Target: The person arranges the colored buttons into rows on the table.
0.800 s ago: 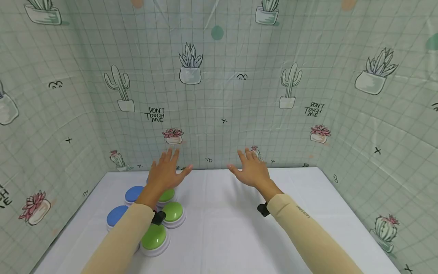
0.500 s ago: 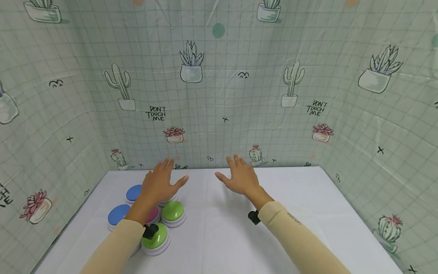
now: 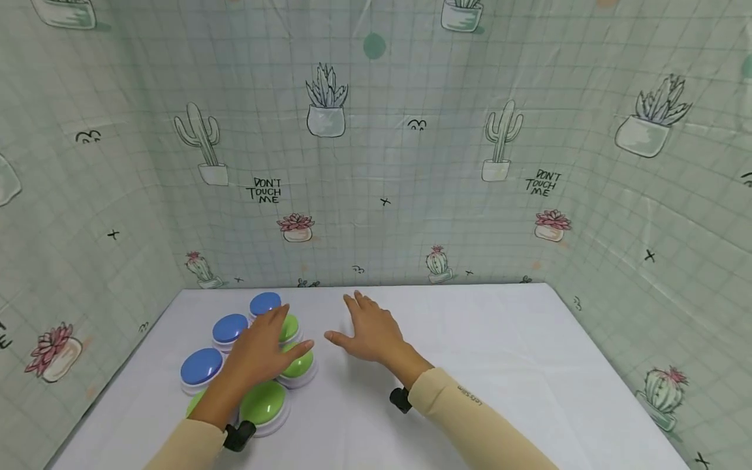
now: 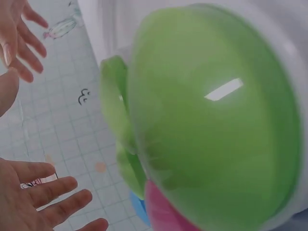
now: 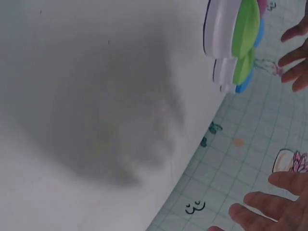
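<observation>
Several round push buttons with white bases stand in a cluster on the left of the table. In the head view a blue button (image 3: 202,366), a green button (image 3: 262,403) and a farther blue button (image 3: 266,303) show around my left hand (image 3: 258,352). That hand hovers over the cluster, fingers extended, thumb pointing right, holding nothing. My right hand (image 3: 373,334) is in the air just right of the buttons, fingers spread, also holding nothing. A pink button (image 4: 168,211) peeks out behind a large green button (image 4: 216,115) in the left wrist view; my left arm and hand hide it in the head view.
A white cloth-covered table (image 3: 499,391) extends to the right of the hands. Behind and on both sides hangs a pale green gridded curtain (image 3: 376,163) printed with cacti. Each wrist wears a small black camera, such as the right wrist camera (image 3: 401,399).
Both hands have lowered and come nearer the body. The right hand has travelled left toward the buttons; the left hand has shifted slightly left. The buttons stay in place.
</observation>
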{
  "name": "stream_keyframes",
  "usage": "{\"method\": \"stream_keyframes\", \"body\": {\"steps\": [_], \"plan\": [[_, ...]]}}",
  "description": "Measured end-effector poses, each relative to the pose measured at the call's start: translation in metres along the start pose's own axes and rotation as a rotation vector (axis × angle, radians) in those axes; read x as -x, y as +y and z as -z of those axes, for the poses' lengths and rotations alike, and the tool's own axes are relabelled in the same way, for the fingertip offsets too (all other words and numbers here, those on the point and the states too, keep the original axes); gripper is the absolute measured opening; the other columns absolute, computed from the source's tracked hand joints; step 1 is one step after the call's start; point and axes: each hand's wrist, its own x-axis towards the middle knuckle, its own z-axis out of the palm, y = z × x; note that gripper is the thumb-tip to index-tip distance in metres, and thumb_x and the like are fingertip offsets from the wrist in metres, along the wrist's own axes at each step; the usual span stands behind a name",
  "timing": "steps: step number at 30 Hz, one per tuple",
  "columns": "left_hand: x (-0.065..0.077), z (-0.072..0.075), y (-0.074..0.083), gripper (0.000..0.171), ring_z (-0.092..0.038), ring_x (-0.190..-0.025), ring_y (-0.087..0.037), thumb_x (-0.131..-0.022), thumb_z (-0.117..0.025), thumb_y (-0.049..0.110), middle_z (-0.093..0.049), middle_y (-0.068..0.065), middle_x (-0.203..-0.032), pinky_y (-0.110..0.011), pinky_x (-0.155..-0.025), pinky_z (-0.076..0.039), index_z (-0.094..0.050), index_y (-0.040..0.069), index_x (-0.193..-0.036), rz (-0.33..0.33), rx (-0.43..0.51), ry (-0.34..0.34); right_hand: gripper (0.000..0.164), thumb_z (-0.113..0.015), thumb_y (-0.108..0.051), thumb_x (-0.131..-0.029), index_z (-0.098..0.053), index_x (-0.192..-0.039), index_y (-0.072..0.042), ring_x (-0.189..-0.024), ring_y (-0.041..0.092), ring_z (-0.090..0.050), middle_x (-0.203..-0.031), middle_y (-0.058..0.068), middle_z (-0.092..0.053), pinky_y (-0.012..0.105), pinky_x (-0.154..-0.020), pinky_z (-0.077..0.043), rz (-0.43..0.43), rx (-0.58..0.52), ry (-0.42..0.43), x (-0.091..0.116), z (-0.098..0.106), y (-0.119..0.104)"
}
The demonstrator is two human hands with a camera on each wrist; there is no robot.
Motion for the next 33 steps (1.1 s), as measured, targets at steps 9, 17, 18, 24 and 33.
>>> {"method": "stream_keyframes", "body": {"steps": [9, 17, 18, 24, 33], "plan": [[0.022, -0.012, -0.013, 0.095, -0.056, -0.131, -0.05, -0.086, -0.082, 0.056, -0.055, -0.031, -0.144, -0.066, -0.105, -0.049, -0.05, -0.01, -0.147, -0.011, 0.081, -0.035, 0.081, -0.077, -0.049, -0.094, -0.048, -0.155, -0.004, -0.144, 0.031, -0.05, -0.157, 0.014, -0.052, 0.047, -0.117, -0.045, 0.041, -0.174, -0.127, 0.002, -0.029, -0.026], [0.029, -0.018, -0.02, 0.091, -0.058, -0.127, -0.049, -0.081, -0.09, 0.043, -0.059, -0.032, -0.139, -0.064, -0.106, -0.05, -0.053, -0.013, -0.142, -0.011, 0.146, -0.048, 0.077, -0.088, -0.033, -0.087, -0.054, -0.151, -0.005, -0.142, 0.028, -0.052, -0.152, 0.011, -0.058, 0.04, -0.119, -0.043, 0.061, -0.289, -0.206, 0.005, -0.041, -0.037], [0.029, -0.018, -0.021, 0.089, -0.057, -0.129, -0.049, -0.082, -0.091, 0.04, -0.058, -0.032, -0.14, -0.064, -0.107, -0.048, -0.053, -0.012, -0.142, -0.01, 0.15, -0.046, 0.076, -0.088, -0.031, -0.087, -0.054, -0.15, -0.004, -0.142, 0.028, -0.052, -0.151, 0.011, -0.058, 0.039, -0.119, -0.043, 0.064, -0.29, -0.207, 0.005, -0.042, -0.038], [0.026, -0.019, -0.019, 0.081, -0.057, -0.129, -0.05, -0.081, -0.092, 0.03, -0.059, -0.032, -0.14, -0.064, -0.109, -0.047, -0.056, -0.012, -0.14, -0.017, 0.152, -0.019, 0.072, -0.09, -0.027, -0.085, -0.059, -0.145, -0.002, -0.136, 0.024, -0.058, -0.144, 0.01, -0.064, 0.033, -0.115, -0.046, 0.09, -0.268, -0.185, 0.003, -0.05, -0.042], [0.026, -0.026, -0.019, 0.066, -0.062, -0.12, -0.046, -0.084, -0.09, 0.022, -0.065, -0.029, -0.13, -0.063, -0.105, -0.047, -0.061, -0.013, -0.132, -0.04, 0.13, -0.012, 0.062, -0.094, -0.024, -0.08, -0.067, -0.132, -0.002, -0.106, 0.016, -0.067, -0.119, 0.006, -0.073, 0.027, -0.093, -0.056, 0.036, -0.29, -0.136, 0.002, -0.059, -0.047]]}}
